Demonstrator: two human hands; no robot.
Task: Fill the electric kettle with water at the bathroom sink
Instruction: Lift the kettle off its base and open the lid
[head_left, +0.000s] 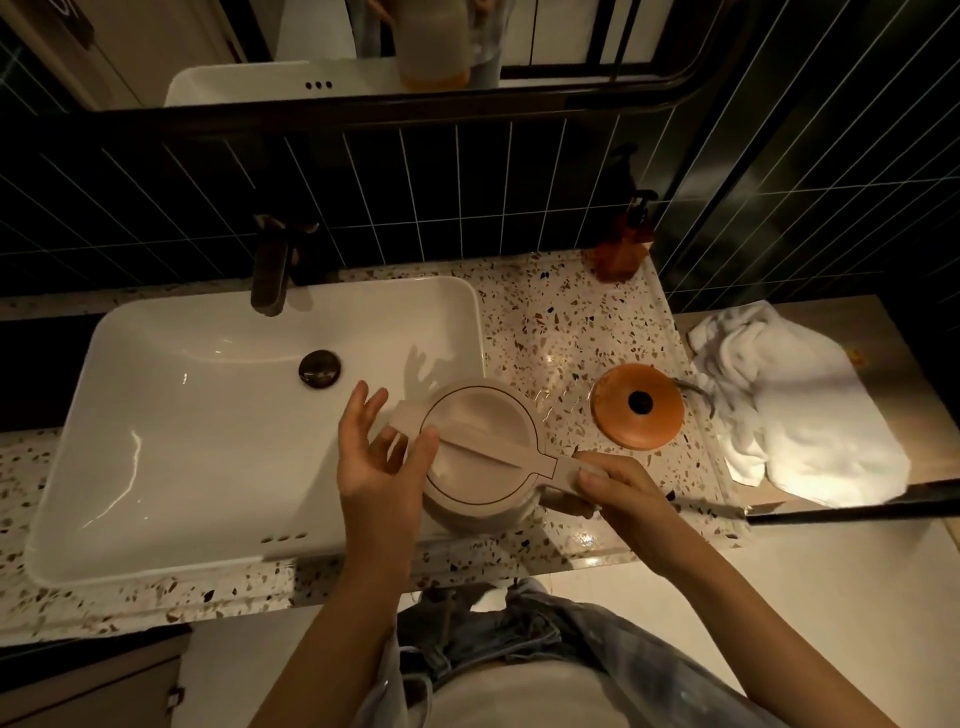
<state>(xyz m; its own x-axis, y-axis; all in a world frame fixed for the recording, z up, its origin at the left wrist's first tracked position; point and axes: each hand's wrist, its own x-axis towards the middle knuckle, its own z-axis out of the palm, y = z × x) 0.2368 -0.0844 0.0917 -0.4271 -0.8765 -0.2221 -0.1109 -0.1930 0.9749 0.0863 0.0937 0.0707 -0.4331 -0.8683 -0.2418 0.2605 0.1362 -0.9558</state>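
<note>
A pale beige electric kettle (480, 452) with its lid down stands at the right rim of the white sink (171, 426), partly over the basin. My right hand (618, 488) grips the kettle's handle on the right. My left hand (379, 452) hovers at the kettle's left side, fingers spread, thumb resting on the lid's edge. The dark faucet (270, 270) rises behind the basin at the back; no water is visible running. The round drain plug (319, 368) sits in the basin.
An orange round base with a black centre (638, 406) lies on the speckled counter (550, 322) to the right. A white towel (795, 400) is heaped further right. An amber pump bottle (623, 244) stands at the back by the dark tiled wall.
</note>
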